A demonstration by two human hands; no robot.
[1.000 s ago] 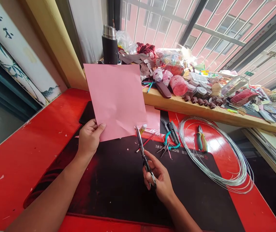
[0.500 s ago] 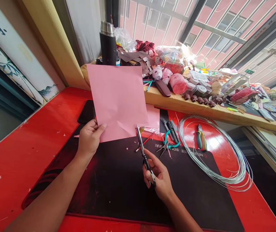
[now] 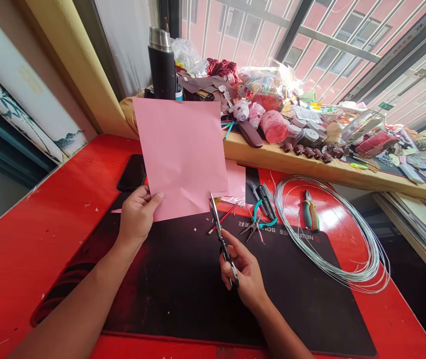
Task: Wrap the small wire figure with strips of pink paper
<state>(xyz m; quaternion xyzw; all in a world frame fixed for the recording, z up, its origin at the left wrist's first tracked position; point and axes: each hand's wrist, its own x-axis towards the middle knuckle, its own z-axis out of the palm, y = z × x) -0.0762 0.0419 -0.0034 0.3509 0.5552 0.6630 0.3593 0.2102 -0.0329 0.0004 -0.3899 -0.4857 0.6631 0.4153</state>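
Note:
A sheet of pink paper (image 3: 183, 154) is held up above the table, gripped at its lower left corner between the thumb and fingers of my left hand (image 3: 137, 215). My right hand (image 3: 243, 269) is closed round the handles of a pair of scissors (image 3: 218, 229). The blades point up and away, with their tips at the paper's lower right edge, where a short slit shows. Whether the blades are fully together I cannot tell. Behind the sheet lies more pink paper (image 3: 237, 179), partly covered.
A black mat (image 3: 183, 289) covers much of the red table (image 3: 7, 249). To the right lie teal-handled pliers (image 3: 255, 217), a utility knife (image 3: 267, 203), a wire coil (image 3: 347, 269) and other pliers (image 3: 310, 212). A phone (image 3: 131, 172) rests at left. Craft supplies crowd the sill (image 3: 272, 159).
The view has shifted very slightly. Both hands, the pink paper and the scissors keep nearly the same places relative to each other.

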